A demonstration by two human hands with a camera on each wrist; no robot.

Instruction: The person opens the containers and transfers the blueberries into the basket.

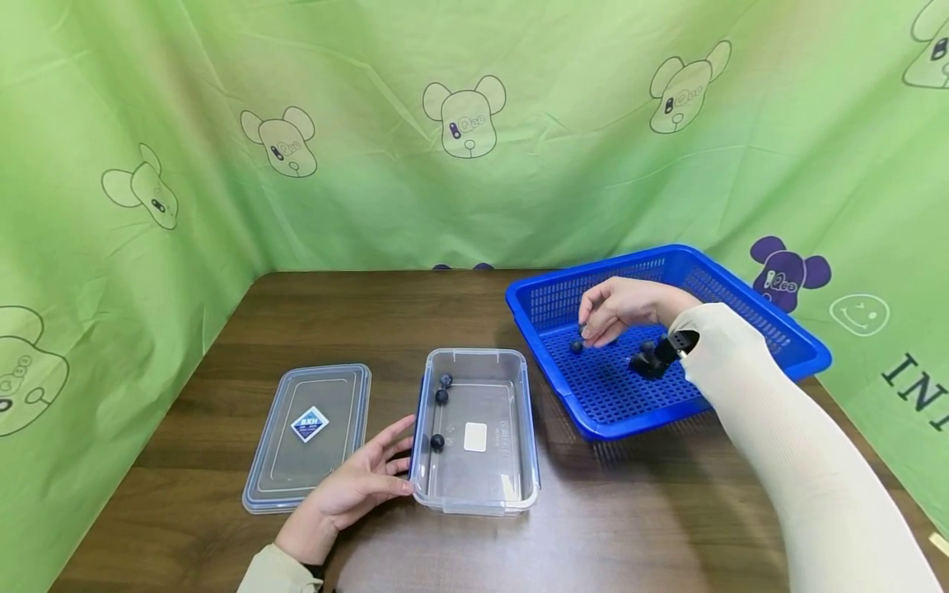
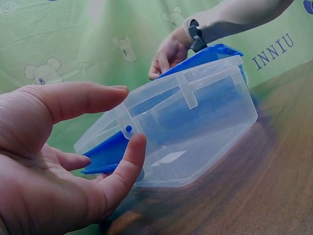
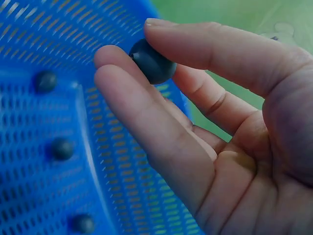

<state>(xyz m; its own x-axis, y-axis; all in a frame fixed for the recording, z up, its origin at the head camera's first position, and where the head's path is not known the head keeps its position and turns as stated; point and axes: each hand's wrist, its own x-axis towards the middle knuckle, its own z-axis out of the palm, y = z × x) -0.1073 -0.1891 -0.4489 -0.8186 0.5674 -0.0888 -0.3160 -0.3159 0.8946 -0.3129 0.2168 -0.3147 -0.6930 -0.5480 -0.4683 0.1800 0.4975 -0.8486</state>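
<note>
Over the blue plastic basket (image 1: 604, 430), my right hand (image 1: 619, 311) pinches a blueberry (image 3: 152, 61) between thumb and fingertips. Several loose blueberries lie on the basket's slotted floor, one of them (image 3: 62, 149) plain in the right wrist view. A clear plastic food container (image 1: 485, 482) stands uncovered left of the basket, with three blueberries along its left side, the lowest one (image 1: 437, 443) apart from the other two. My left hand (image 1: 363, 482) is at the container's left wall, its fingers spread and loosely bent, thumb near the front corner.
A clear lid (image 1: 296, 469) with a blue-and-white sticker lies flat on the wooden table (image 1: 356, 309), left of the container. Green printed cloth (image 1: 385, 206) hangs behind the table and at its sides. The black wrist strap (image 1: 678, 342) sits above the basket floor.
</note>
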